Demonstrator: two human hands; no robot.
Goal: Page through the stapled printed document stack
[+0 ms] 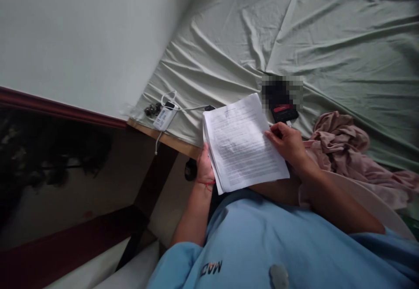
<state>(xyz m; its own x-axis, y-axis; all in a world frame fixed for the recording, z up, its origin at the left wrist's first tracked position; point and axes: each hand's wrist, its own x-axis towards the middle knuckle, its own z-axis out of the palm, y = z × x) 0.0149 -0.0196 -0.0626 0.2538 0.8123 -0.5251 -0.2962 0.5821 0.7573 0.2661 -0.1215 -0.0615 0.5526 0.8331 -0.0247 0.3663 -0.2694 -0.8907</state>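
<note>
A stack of printed paper sheets [244,145] lies tilted in front of my body, its top page covered with lines of text too small to read. My left hand [205,166] grips the stack at its left edge, with the thumb at the side and the other fingers hidden underneath. At the right edge, my right hand [288,142] pinches the sheets between thumb and curled fingers. Just beyond that hand, a black phone [284,112] rests on the bed with a white cable plugged in; part of it is blurred out.
A pale green sheet [225,53] covers the bed. Toward its left corner are a white power bank or adapter [164,118] with a cable and a dark beaded item [152,110]. Crumpled pink cloth [343,145] lies at the right. A white wall [81,40] rises at the left.
</note>
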